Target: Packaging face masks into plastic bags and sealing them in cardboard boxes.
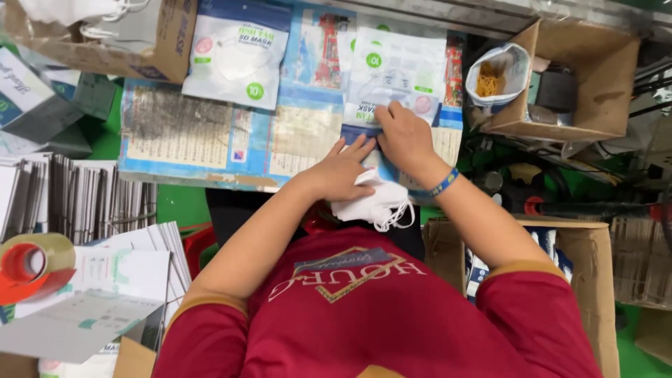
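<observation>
Right hand fingers pinching bottom edge of mask pouch lying on bench. Left hand fingers pressed together, flat atop white masks at near bench edge, just beside pouch mouth. Ear loops dangling off stack. Likely risks: loops snagging on pouch opening, stack fanning apart or slipping off edge, pouch sliding under loose pinch. Second pouch farther left; tape roll well apart.
</observation>
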